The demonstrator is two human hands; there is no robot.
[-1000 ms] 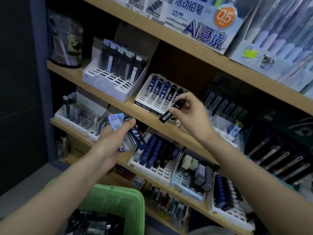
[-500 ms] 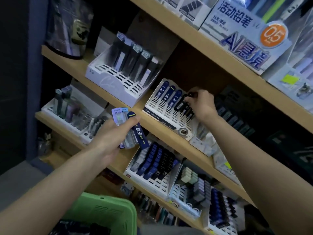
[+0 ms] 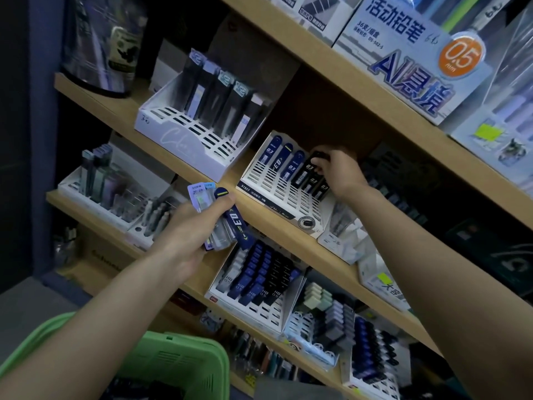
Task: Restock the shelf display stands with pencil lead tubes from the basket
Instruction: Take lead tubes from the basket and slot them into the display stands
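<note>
My left hand (image 3: pixel 190 229) grips a bundle of pencil lead tubes (image 3: pixel 222 220) in front of the middle shelf; a blue one marked 0.3 sticks out. My right hand (image 3: pixel 340 171) reaches into the white slotted display stand (image 3: pixel 277 194) on that shelf. Its fingers pinch the top of a black lead tube (image 3: pixel 317 157) standing in the back row, beside other black tubes and three blue 0.3 tubes (image 3: pixel 281 160). The green basket (image 3: pixel 173 365) sits low at the bottom left, with dark packs inside.
A larger white stand (image 3: pixel 178 131) with tall dark lead packs is to the left on the same shelf. Below are more stands with HB tubes (image 3: pixel 256 281) and erasers. A mechanical pencil box (image 3: pixel 412 53) marked 0.5 sits on the top shelf.
My right hand carried the black tube from in front of the shelf up into the back row of the white stand. My left hand kept its bundle, and the view moved closer.
</note>
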